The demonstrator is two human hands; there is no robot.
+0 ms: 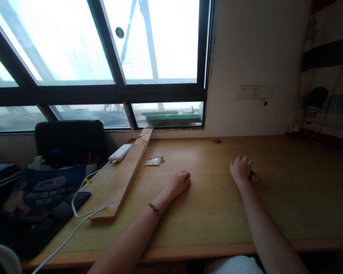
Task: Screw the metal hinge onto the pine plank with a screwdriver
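My left hand [179, 181] rests on the wooden table, wrist wearing a braided bracelet [154, 209]. Its fingers are curled in, and nothing shows in them. Farther right, my right hand [241, 169] is closed around a screwdriver [254, 178] that lies low over the tabletop. The tool's black and yellow-orange handle end sticks out on the right of the hand, and a thin metal tip shows beyond the fingers; the rest is covered. Left of and beyond my left hand are small metal plates [153, 161] on a thin piece, with several screws [162, 161] beside them.
A long wooden board [122, 171] lies on the table's left side, bearing a white power bank [120, 152] with a white cable [81, 217]. Behind the table [211, 217] are a window and a wall socket [250, 91]. A blue bag [45, 190] and black chair [70, 139] stand left.
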